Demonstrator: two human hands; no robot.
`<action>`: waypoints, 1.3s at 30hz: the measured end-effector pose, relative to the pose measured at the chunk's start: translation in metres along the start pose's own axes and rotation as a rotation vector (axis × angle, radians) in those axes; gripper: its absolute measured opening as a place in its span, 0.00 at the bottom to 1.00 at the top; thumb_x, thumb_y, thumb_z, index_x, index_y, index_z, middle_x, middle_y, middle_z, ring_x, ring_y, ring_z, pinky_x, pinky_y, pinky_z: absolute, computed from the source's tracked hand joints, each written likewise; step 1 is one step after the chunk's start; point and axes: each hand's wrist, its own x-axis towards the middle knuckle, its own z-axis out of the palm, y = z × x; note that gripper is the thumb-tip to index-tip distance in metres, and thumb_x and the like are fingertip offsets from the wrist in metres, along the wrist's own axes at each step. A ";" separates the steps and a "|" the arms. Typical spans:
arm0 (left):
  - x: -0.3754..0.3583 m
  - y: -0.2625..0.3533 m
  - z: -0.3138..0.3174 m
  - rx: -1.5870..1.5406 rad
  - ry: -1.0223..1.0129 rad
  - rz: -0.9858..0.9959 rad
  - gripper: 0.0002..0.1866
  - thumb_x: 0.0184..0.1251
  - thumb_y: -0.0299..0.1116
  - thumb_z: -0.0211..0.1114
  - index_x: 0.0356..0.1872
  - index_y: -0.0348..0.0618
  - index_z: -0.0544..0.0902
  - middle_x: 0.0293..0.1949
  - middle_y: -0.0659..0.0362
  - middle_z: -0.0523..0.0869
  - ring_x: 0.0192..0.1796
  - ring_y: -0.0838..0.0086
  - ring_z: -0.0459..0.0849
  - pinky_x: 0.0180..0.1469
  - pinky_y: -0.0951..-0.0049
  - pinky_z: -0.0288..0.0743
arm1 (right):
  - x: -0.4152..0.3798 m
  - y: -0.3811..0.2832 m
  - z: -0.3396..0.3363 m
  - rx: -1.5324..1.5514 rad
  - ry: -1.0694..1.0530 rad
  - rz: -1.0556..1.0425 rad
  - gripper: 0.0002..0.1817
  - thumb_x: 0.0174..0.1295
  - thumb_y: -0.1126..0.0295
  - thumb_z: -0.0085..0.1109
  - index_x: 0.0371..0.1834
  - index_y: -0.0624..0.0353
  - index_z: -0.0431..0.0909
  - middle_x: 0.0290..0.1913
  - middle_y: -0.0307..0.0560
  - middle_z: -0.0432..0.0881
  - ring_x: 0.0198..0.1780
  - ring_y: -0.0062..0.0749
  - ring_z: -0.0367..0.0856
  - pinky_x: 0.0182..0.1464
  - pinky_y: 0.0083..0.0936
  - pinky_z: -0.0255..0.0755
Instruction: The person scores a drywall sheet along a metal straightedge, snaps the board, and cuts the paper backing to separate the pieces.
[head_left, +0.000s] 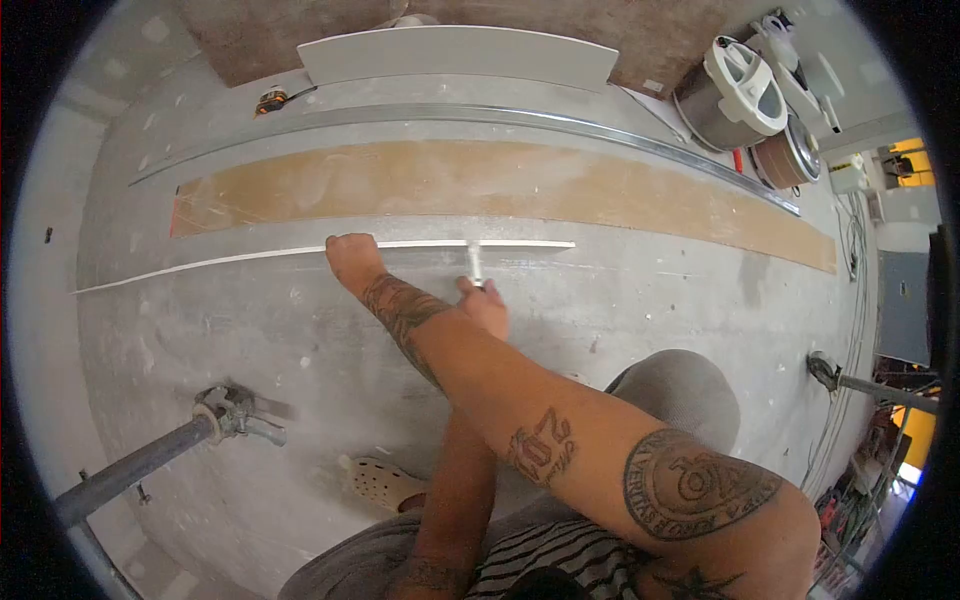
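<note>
My arms cross, the right over the left. My right hand (355, 262) is closed on a long, thin white strip (230, 257) that runs low over the grey floor, past the hand on both sides. To its right, my left hand (486, 305) grips a small tool (475, 262) with a narrow pale front part, whose far end overlaps the strip. The kind of tool cannot be told, as it is small and its handle is hidden in the fingers.
Beyond the strip lie a long brown board (400, 180) and a metal profile (480, 112). Farther back are a tape measure (271, 100), a white panel (460, 58) and a bucket (715, 105). Scaffold poles (140, 470) with a clamp (228, 408) stand at left, another pole (890, 393) at right.
</note>
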 end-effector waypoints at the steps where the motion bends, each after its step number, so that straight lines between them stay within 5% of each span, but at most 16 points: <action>1: -0.011 0.006 0.020 0.069 -0.063 0.114 0.23 0.73 0.46 0.50 0.54 0.34 0.72 0.30 0.44 0.86 0.30 0.50 0.86 0.33 0.53 0.79 | -0.001 0.000 0.000 -0.012 -0.018 -0.008 0.04 0.54 0.72 0.55 0.27 0.57 0.80 0.25 0.49 0.84 0.31 0.41 0.86 0.32 0.36 0.78; 5: -0.064 0.031 0.105 0.115 -0.360 0.695 0.19 0.71 0.40 0.53 0.51 0.33 0.73 0.28 0.47 0.86 0.33 0.52 0.87 0.35 0.56 0.80 | -0.001 -0.001 -0.007 -0.043 -0.081 0.000 0.04 0.55 0.73 0.55 0.29 0.57 0.80 0.26 0.47 0.84 0.31 0.41 0.86 0.32 0.36 0.78; 7: -0.074 0.047 0.091 0.124 -0.438 0.651 0.20 0.71 0.41 0.53 0.53 0.32 0.71 0.27 0.48 0.85 0.34 0.52 0.87 0.36 0.58 0.80 | 0.000 0.001 -0.004 -0.041 -0.060 -0.002 0.04 0.55 0.73 0.55 0.29 0.57 0.80 0.27 0.48 0.84 0.31 0.42 0.86 0.32 0.37 0.78; 11: -0.054 -0.007 0.101 -0.003 -0.420 0.209 0.23 0.67 0.46 0.58 0.49 0.34 0.74 0.36 0.40 0.85 0.44 0.45 0.84 0.46 0.51 0.77 | 0.005 0.007 -0.011 -0.056 -0.086 -0.059 0.05 0.55 0.73 0.55 0.31 0.56 0.81 0.32 0.50 0.85 0.35 0.43 0.86 0.34 0.38 0.79; 14: -0.014 -0.108 0.133 0.148 0.092 -0.068 0.21 0.67 0.46 0.58 0.45 0.33 0.76 0.34 0.40 0.84 0.40 0.49 0.84 0.42 0.54 0.77 | 0.021 0.016 -0.010 -0.104 -0.175 -0.032 0.07 0.56 0.70 0.56 0.36 0.57 0.81 0.35 0.51 0.85 0.39 0.44 0.86 0.37 0.41 0.78; 16: -0.015 -0.106 0.026 -0.426 0.194 -0.223 0.15 0.67 0.39 0.59 0.41 0.34 0.76 0.28 0.52 0.81 0.29 0.63 0.79 0.33 0.62 0.74 | 0.022 0.022 -0.024 -0.106 -0.194 -0.064 0.09 0.59 0.66 0.56 0.37 0.58 0.80 0.35 0.52 0.85 0.40 0.47 0.85 0.40 0.43 0.77; 19: 0.028 -0.178 -0.003 -1.264 0.443 -0.369 0.11 0.67 0.35 0.59 0.33 0.37 0.76 0.23 0.62 0.76 0.19 0.74 0.72 0.24 0.74 0.68 | 0.009 0.023 -0.033 -0.054 -0.146 -0.138 0.16 0.65 0.57 0.51 0.38 0.60 0.79 0.34 0.56 0.84 0.41 0.52 0.84 0.43 0.47 0.75; 21: 0.047 -0.186 -0.055 -1.341 0.534 -0.458 0.13 0.66 0.39 0.60 0.34 0.38 0.77 0.26 0.59 0.77 0.24 0.77 0.74 0.24 0.73 0.68 | 0.003 0.005 -0.056 -0.082 -0.337 -0.041 0.23 0.69 0.52 0.43 0.40 0.62 0.80 0.37 0.59 0.84 0.42 0.52 0.84 0.48 0.43 0.76; 24: 0.076 -0.204 -0.100 -1.490 0.645 -0.393 0.17 0.66 0.45 0.64 0.38 0.38 0.78 0.24 0.62 0.76 0.18 0.79 0.67 0.21 0.77 0.66 | -0.016 -0.002 -0.059 -0.121 -0.470 0.014 0.28 0.69 0.48 0.40 0.41 0.64 0.80 0.38 0.61 0.84 0.44 0.54 0.83 0.50 0.47 0.74; 26: 0.089 -0.207 -0.122 -1.581 0.500 -0.288 0.21 0.63 0.48 0.67 0.41 0.37 0.79 0.25 0.62 0.78 0.20 0.79 0.70 0.21 0.77 0.67 | -0.030 -0.005 -0.064 -0.088 -0.544 0.057 0.30 0.69 0.47 0.40 0.44 0.65 0.80 0.40 0.63 0.84 0.47 0.56 0.82 0.52 0.46 0.74; 29: 0.102 -0.191 -0.136 -1.188 0.421 -0.381 0.24 0.60 0.49 0.69 0.43 0.36 0.80 0.28 0.60 0.82 0.21 0.78 0.73 0.22 0.77 0.67 | -0.041 0.015 -0.050 0.082 -0.714 0.158 0.34 0.68 0.42 0.39 0.54 0.65 0.77 0.48 0.67 0.80 0.54 0.57 0.78 0.59 0.44 0.70; 31: 0.118 -0.195 -0.112 -1.218 0.495 -0.278 0.24 0.58 0.48 0.69 0.40 0.33 0.80 0.31 0.55 0.85 0.25 0.73 0.79 0.25 0.70 0.72 | -0.050 0.031 -0.050 0.212 -0.841 0.225 0.38 0.68 0.39 0.37 0.60 0.64 0.73 0.55 0.68 0.78 0.60 0.57 0.75 0.63 0.42 0.66; 33: 0.130 -0.188 -0.100 -1.049 0.808 -0.217 0.21 0.56 0.43 0.68 0.36 0.30 0.80 0.30 0.48 0.85 0.28 0.61 0.83 0.33 0.60 0.75 | -0.050 0.034 -0.073 0.232 -0.938 -0.076 0.45 0.66 0.33 0.32 0.72 0.62 0.58 0.67 0.66 0.66 0.70 0.54 0.64 0.71 0.38 0.56; 34: 0.132 -0.184 -0.100 -1.064 0.805 -0.221 0.21 0.56 0.43 0.68 0.36 0.30 0.80 0.30 0.48 0.85 0.28 0.61 0.83 0.33 0.60 0.75 | -0.042 0.028 -0.098 0.020 -1.093 -0.090 0.48 0.65 0.30 0.28 0.76 0.60 0.46 0.72 0.62 0.59 0.73 0.53 0.57 0.74 0.39 0.49; 36: 0.138 -0.170 -0.107 -0.852 0.704 -0.297 0.18 0.55 0.38 0.66 0.33 0.27 0.79 0.30 0.40 0.84 0.33 0.49 0.84 0.40 0.55 0.76 | -0.039 0.043 -0.133 -0.090 -1.191 -0.205 0.52 0.61 0.29 0.40 0.76 0.61 0.46 0.72 0.65 0.59 0.72 0.55 0.58 0.73 0.41 0.52; 39: 0.142 -0.145 -0.114 -0.585 0.793 -0.211 0.16 0.53 0.36 0.66 0.30 0.28 0.79 0.27 0.40 0.84 0.32 0.47 0.85 0.37 0.57 0.77 | -0.084 0.065 -0.200 -0.313 -1.142 -0.187 0.55 0.47 0.34 0.65 0.70 0.64 0.56 0.65 0.66 0.66 0.67 0.56 0.65 0.67 0.46 0.62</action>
